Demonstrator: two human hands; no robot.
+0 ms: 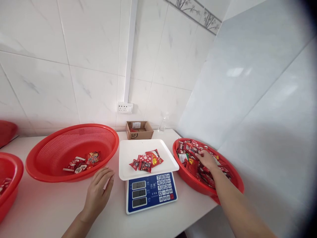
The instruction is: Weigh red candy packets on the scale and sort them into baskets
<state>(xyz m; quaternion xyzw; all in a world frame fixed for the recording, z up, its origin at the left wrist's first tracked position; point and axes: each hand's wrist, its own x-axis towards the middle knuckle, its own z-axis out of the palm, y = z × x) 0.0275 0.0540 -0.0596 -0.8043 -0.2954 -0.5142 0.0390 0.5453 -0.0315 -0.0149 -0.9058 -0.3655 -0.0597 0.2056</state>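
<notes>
With the right hand (206, 159), reaching into the full red basket (190, 177) at the right of the worktop (109, 211), fingertips down on a dark red packet (192, 149) near the top of the heap of packets (191, 168); too small and overlapped there to tell whether pinched or merely touched; with the left hand (100, 186), released and loose, fingers together and slightly curved, thumb apart, poised over the worktop just beside the near rim of the perforated red basket (81, 135); inside that basket, a few red packets (92, 158) gathered toward the near side; between the two hands, a weighing scale (151, 195) with a white keypad (164, 187) and three grey displays (139, 193); on its white tray (127, 150), a small cluster of mostly red packets (150, 160), touching and partly overlapping, near the middle; behind the scale, near the tiled wall (96, 92), a small cardboard box (140, 135), with a clear bottle (162, 125) just to its right; above the box, a white wall socket (125, 108); at far left, another red basket (15, 165), cut off by the edge of view, holding more packets (4, 185).
</notes>
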